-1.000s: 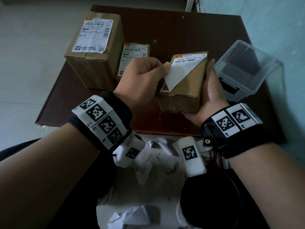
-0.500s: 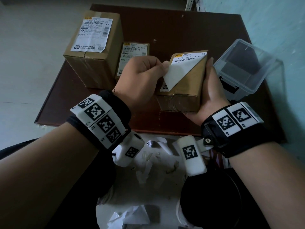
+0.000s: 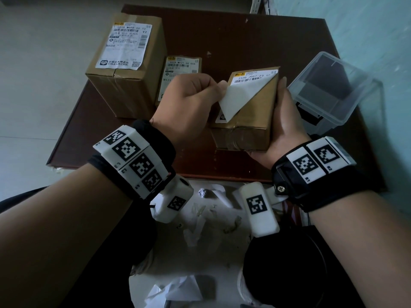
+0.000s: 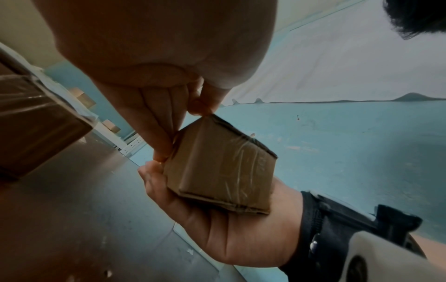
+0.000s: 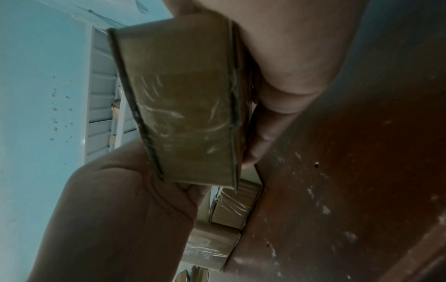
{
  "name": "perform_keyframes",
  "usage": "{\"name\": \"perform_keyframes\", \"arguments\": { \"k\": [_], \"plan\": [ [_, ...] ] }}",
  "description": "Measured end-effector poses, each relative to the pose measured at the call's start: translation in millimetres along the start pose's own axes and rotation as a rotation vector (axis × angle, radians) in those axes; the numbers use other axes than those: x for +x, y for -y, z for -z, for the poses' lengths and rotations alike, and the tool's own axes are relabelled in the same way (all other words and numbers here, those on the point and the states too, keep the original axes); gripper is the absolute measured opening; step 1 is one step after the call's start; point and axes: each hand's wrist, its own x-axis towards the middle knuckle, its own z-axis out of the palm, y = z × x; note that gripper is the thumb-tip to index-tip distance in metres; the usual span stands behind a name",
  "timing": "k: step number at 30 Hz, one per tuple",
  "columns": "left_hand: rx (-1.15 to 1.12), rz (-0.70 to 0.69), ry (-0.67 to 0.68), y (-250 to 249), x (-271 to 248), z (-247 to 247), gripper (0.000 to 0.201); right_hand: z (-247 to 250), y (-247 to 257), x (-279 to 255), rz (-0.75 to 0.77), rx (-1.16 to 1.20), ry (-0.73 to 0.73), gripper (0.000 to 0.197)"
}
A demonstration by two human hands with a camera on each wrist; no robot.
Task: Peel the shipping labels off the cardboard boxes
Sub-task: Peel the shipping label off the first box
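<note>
Half the label is folded off the box, pinched by the left hand; the right hand cups the box above the bench. Thin paper, probably tears easily: grip near the peel line.

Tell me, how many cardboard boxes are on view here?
3. A large box stands at the table's far left, a small box beside it, partly hidden by the left hand, and a held box in the right hand.

I see a small brown taped cardboard box held tilted above the dark table; its white barcoded shipping label is half peeled, blank underside folded back; two more labelled brown boxes stand behind.
</note>
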Motion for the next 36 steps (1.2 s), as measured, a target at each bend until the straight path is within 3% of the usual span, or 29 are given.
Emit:
{"name": "perform_keyframes", "arguments": {
  "k": [36],
  "plan": [
    [-0.070, 0.015, -0.020, 1.3, -0.6, -1.7, 0.036, -3.8, 1.4, -6.2, 0.005, -0.011, -0.039, 0.082]
  ]
}}
